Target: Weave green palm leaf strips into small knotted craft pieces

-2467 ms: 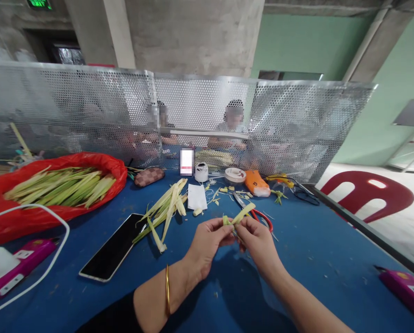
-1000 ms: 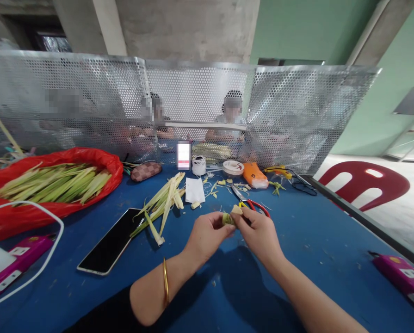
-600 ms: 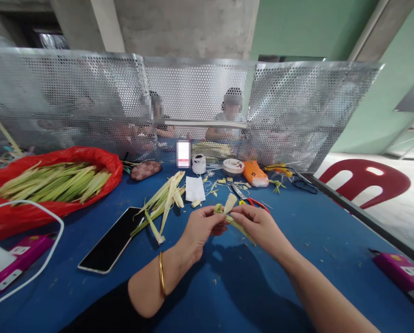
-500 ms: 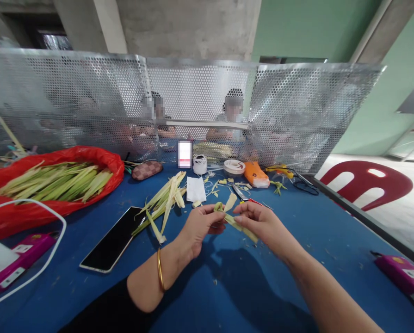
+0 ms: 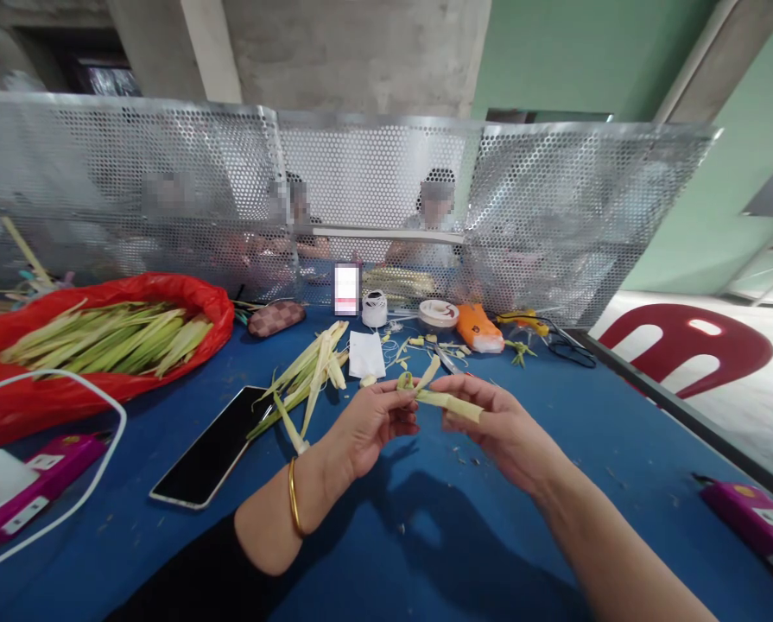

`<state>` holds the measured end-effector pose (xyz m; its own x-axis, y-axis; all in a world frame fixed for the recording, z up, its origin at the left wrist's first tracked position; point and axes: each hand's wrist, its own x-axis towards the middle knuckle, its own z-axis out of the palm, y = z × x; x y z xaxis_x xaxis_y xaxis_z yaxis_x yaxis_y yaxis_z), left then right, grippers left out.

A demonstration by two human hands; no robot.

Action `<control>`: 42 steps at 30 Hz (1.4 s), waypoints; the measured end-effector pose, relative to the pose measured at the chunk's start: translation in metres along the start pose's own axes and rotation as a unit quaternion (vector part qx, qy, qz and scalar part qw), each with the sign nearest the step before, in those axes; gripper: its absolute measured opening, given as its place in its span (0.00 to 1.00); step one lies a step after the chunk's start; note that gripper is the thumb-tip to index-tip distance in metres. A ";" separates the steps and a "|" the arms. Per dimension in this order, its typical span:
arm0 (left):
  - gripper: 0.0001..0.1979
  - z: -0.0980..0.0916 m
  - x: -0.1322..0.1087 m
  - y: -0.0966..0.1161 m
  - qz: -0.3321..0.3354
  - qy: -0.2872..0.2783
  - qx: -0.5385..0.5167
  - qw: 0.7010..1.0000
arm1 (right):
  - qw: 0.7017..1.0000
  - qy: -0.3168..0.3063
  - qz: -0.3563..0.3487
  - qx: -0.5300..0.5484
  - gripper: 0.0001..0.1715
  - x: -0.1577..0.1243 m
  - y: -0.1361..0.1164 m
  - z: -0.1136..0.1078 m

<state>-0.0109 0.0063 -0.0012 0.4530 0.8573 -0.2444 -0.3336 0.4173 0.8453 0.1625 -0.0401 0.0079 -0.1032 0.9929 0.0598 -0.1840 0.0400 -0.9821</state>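
My left hand (image 5: pixel 371 425) pinches a pale green corn husk strip (image 5: pixel 451 403) at its curled end, where a small loop stands above the fingertips. A second tail of husk sticks up to the right of that loop. My right hand (image 5: pixel 503 425) holds the strip's other end, with its fingers behind and the thumb near the end. The strip is stretched nearly level between both hands, above the blue table (image 5: pixel 386 553). A loose pile of corn husks (image 5: pixel 312 371) lies left of my hands, beside a dark phone (image 5: pixel 211 453).
A red plastic bag (image 5: pixel 185 289) full of husks stands at left, near a purple power strip (image 5: pixel 49 484) and white cable. Thread spool (image 5: pixel 374 309), tape roll (image 5: pixel 438 313), orange packet (image 5: pixel 480 328) and scraps line the back, before a perforated metal screen (image 5: pixel 373 164) with people behind.
My right hand has turned and slid outward along the strip, its fingers now underneath. The strip has swung up from slanting downward to nearly level. My left hand keeps its pinch.
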 end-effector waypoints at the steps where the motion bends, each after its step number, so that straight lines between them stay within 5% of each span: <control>1: 0.12 0.000 0.000 -0.002 -0.004 -0.003 -0.012 1.000 | 0.999 0.015 -0.028 -0.031 0.17 0.000 0.001 0.002; 5: 0.10 0.003 0.000 -0.007 0.004 0.001 0.006 1.000 | 0.979 0.077 -0.120 -0.147 0.08 0.000 0.005 0.008; 12: 0.13 0.004 0.002 -0.007 0.020 0.041 0.025 0.999 | 0.954 0.062 -0.207 -0.207 0.06 0.001 0.009 0.006; 18: 0.12 0.005 0.000 -0.004 0.019 0.013 0.007 1.000 | 0.975 0.152 -0.136 -0.093 0.08 0.003 0.016 0.003; 23: 0.13 0.006 -0.001 -0.005 0.021 0.010 0.016 1.000 | 0.981 0.153 -0.116 0.000 0.10 0.003 0.018 0.009; 30: 0.13 0.013 -0.004 -0.009 0.065 0.048 0.110 0.991 | 0.966 0.129 -0.142 -0.174 0.11 0.001 0.018 0.015; 42: 0.07 0.017 -0.003 -0.014 0.097 0.099 0.165 0.977 | 0.938 0.133 -0.106 -0.303 0.10 0.002 0.027 0.008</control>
<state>0.0061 -0.0075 -0.0048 0.2283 0.9656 -0.1247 -0.0984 0.1503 0.9837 0.1496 -0.0377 -0.0171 0.1358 0.9451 0.2972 0.4247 0.2155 -0.8793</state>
